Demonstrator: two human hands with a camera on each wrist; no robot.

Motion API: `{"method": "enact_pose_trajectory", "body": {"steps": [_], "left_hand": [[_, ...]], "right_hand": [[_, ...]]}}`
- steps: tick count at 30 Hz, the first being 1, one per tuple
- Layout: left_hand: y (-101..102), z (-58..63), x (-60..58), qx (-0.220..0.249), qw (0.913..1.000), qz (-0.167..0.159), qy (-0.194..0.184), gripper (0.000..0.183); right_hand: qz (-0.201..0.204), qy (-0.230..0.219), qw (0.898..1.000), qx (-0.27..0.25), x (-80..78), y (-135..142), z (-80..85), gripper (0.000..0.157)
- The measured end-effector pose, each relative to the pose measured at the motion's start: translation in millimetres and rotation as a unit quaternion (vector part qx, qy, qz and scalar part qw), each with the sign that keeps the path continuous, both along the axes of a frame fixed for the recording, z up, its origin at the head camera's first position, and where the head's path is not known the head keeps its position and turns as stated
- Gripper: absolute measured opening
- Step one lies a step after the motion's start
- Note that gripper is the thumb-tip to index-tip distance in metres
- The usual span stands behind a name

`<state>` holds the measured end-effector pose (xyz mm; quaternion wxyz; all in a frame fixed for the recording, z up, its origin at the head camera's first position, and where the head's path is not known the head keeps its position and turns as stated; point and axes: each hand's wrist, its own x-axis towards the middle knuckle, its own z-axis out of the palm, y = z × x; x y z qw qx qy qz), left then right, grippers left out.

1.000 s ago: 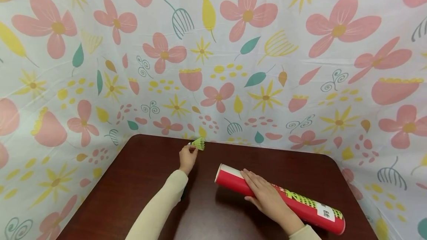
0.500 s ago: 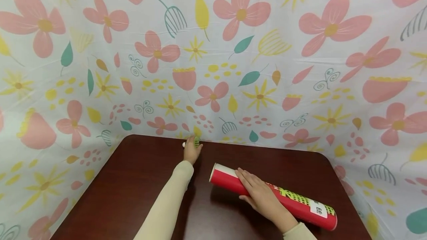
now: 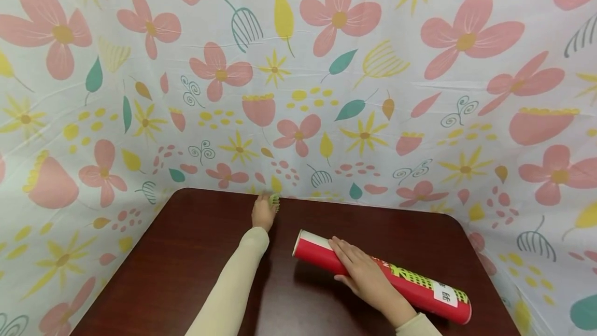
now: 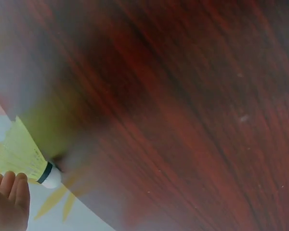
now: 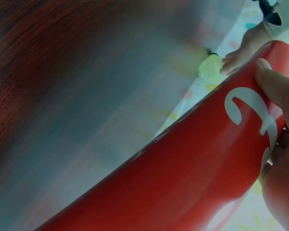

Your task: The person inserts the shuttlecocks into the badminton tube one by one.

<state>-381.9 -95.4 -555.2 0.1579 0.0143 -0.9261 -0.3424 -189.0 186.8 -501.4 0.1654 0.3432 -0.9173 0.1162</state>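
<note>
At the table's far edge, my left hand [image 3: 263, 213] holds a pale yellow-green shuttlecock [image 3: 274, 202]. Its white cork, with a dark band, points to the tabletop in the left wrist view, and the fingertips lie against the skirt [image 4: 20, 149]. The thumb is hidden there. My right hand [image 3: 366, 277] grips a long red shuttlecock tube [image 3: 422, 292] with a white band near its far end and a yellow-green dotted pattern. The tube slants across the table's right half, far end raised. In the right wrist view, the thumb lies along the red tube [image 5: 183, 154].
The glossy dark-brown table [image 3: 196, 263] has rounded corners and reflects the shuttlecock. A white cloth [image 3: 298, 77] printed with flowers and leaves hangs behind the table and at both sides. A white label [image 3: 444, 294] is on the tube.
My left hand has gone from pinching the cork to holding the shuttlecock by its skirt at the far edge. The right hand and tube stay nearly still; the view has shifted slightly.
</note>
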Motion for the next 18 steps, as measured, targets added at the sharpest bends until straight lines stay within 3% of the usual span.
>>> {"method": "enact_pose_trajectory", "body": {"steps": [5, 12, 18], "left_hand": [[-3, -3.2, 3.6, 0.004, 0.9996, 0.028, 0.01, 0.03], [-7, 1.2, 8.5, 0.03, 0.9966, 0.071, 0.029, 0.006], [-19, 5.5, 13.4, 0.077, 0.9914, 0.096, 0.045, 0.005]], "right_hand": [[0.002, 0.004, 1.0, 0.001, 0.4, -1, -1.5, 0.08], [0.003, 0.008, 1.0, 0.002, 0.4, -4, 0.3, 0.08], [0.003, -0.001, 1.0, 0.004, -0.1, -7, 0.6, 0.08]]}}
